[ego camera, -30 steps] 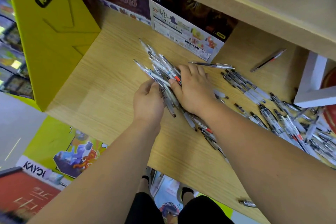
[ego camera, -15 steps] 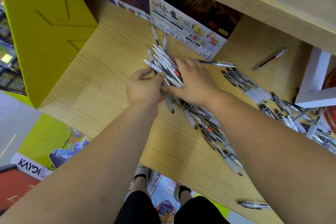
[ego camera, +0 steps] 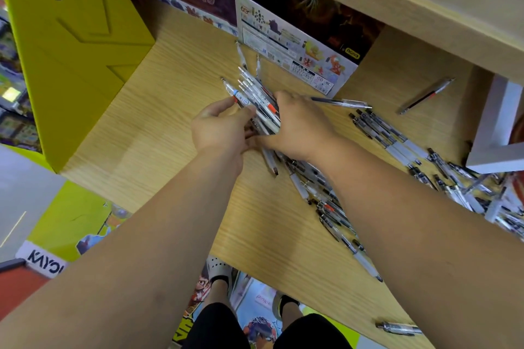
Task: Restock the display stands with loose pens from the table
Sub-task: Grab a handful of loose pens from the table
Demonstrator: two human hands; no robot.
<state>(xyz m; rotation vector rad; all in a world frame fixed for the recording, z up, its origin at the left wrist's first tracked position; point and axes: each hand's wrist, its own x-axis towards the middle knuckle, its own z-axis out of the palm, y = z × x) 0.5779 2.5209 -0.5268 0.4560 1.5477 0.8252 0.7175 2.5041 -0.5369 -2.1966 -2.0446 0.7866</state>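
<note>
A bundle of clear pens (ego camera: 255,93) with white, red and blue parts fans out over the wooden table (ego camera: 147,133), tips pointing to the far left. My left hand (ego camera: 219,129) grips the bundle from the left, thumb and fingers curled round it. My right hand (ego camera: 300,127) closes over the same bundle from the right. More loose pens (ego camera: 331,207) lie under and behind my right wrist, and a long scatter of pens (ego camera: 465,187) runs to the right edge. The bundle's lower ends are hidden by my hands.
A printed card box (ego camera: 295,56) stands just behind the bundle under a wooden shelf (ego camera: 397,0). A yellow display panel (ego camera: 71,45) walls the left side. A white stand (ego camera: 499,127) sits at right. Single pens lie at far right (ego camera: 426,96) and at the table's near edge (ego camera: 397,328).
Both hands have gathered the flat pile into a raised bundle and shifted it toward the box. My left hand went from resting on the pens to curling round them.
</note>
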